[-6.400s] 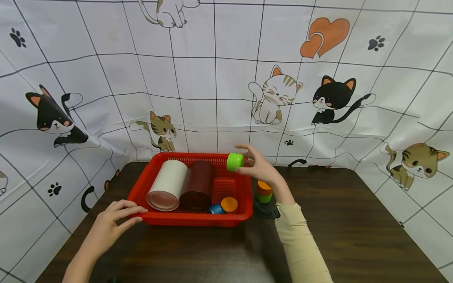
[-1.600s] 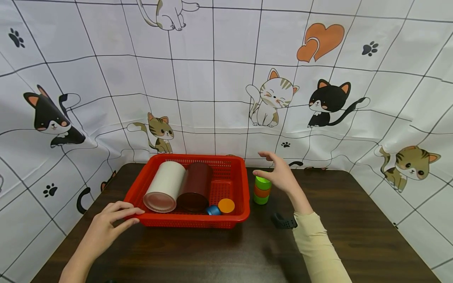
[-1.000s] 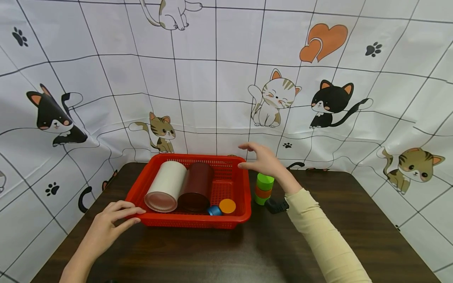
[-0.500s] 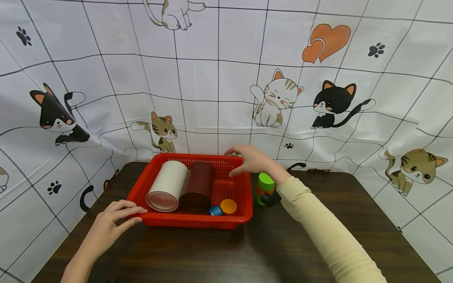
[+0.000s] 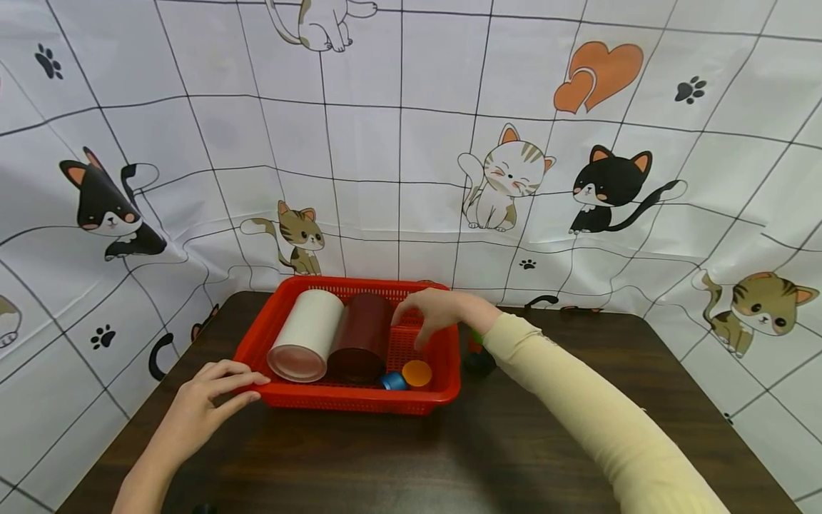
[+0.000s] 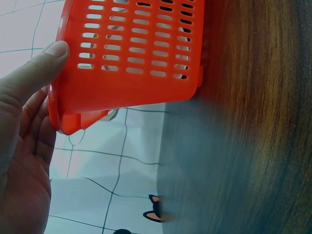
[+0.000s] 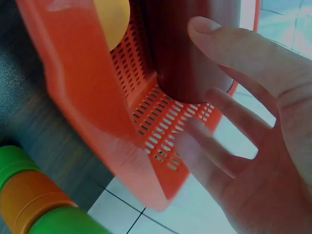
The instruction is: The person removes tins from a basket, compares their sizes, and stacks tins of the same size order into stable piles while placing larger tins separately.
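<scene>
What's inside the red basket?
A white cylinder, brown cylinder, blue piece and orange piece. The right hand covers part of the basket, hiding anything there.

the red basket (image 7: 92,97) runs slantwise, with rows of slots in its floor and far wall. inside the basket lies a dark maroon cylinder (image 7: 178,53), and near the basket's close wall is a yellow round piece (image 7: 113,22). the right hand (image 7: 278,178) is over the basket, fingers spread and slightly bent, thumb overlapping the cylinder; whether they touch is unclear. outside the basket, near its close wall, a green-orange-green stack (image 7: 31,197) is beside the dark bench (image 7: 29,102). beyond the basket shows a white surface (image 7: 114,202) with dark lines.
</scene>
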Motion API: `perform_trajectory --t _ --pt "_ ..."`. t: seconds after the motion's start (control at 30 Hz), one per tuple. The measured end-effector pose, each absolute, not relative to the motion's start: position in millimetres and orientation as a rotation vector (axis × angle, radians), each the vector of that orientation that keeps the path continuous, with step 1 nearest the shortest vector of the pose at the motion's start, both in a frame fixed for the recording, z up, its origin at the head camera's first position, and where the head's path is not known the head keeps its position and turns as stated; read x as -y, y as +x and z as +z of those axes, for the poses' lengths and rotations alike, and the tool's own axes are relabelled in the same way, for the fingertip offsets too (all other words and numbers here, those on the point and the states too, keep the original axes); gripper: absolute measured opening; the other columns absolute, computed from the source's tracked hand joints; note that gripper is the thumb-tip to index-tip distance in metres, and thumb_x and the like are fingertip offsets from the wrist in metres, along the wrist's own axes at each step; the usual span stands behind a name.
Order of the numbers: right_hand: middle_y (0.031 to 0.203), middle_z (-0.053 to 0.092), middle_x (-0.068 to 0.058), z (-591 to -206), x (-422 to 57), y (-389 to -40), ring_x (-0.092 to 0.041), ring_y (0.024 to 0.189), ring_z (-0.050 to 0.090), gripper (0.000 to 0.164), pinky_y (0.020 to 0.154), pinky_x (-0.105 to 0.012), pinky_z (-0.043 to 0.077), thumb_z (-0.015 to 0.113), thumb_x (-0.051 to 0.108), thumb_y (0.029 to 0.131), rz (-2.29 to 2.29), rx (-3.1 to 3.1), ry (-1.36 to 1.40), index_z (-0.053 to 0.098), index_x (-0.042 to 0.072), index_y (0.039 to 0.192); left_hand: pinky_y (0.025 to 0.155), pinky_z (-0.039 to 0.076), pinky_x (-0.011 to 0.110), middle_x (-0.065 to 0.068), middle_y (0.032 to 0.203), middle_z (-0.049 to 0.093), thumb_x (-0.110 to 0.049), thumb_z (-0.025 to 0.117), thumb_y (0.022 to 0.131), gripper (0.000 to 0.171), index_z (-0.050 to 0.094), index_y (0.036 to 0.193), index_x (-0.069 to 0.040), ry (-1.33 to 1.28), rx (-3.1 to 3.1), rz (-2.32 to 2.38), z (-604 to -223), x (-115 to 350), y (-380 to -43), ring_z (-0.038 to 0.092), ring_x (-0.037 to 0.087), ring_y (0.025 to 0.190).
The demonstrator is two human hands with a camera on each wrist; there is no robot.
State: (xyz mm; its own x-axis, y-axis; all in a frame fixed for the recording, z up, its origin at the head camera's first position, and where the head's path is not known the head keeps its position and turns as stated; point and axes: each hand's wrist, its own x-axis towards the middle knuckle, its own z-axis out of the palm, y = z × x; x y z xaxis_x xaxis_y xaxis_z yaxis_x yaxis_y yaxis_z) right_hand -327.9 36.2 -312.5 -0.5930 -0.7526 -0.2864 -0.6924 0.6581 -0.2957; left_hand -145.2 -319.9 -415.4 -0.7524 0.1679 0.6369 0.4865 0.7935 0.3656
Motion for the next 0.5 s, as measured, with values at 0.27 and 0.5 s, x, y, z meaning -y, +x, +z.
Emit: perform_trajectory --t 0.27,0.5 --pt "0.141 0.057 0.001 -322 -21 -330 -0.02 0.126 0.052 0.045 0.099 -0.035 0.05 0.08 0.018 0.084 -0.041 -2.383 -1.079 0.066 0.025 0.125 0.081 0.038 0.004 -0.011 0.098 0.066 -0.003 0.086 0.066 0.045 0.077 0.1 -0.031 -0.474 2.387 -0.699 -415 321 -145 0.043 -0.008 0.098" --pt "0.135 0.056 -0.001 -334 -15 -331 -0.017 0.112 0.057 0.038 0.091 -0.033 0.056 0.075 0.006 0.086 -0.11 -2.225 -0.931 0.067 0.021 0.12 0.081 0.039 0.004 -0.011 0.099 0.066 -0.004 0.086 0.067 0.044 0.077 0.101 -0.031 -0.473 2.397 -0.687 -416 321 -145 0.044 -0.008 0.098"
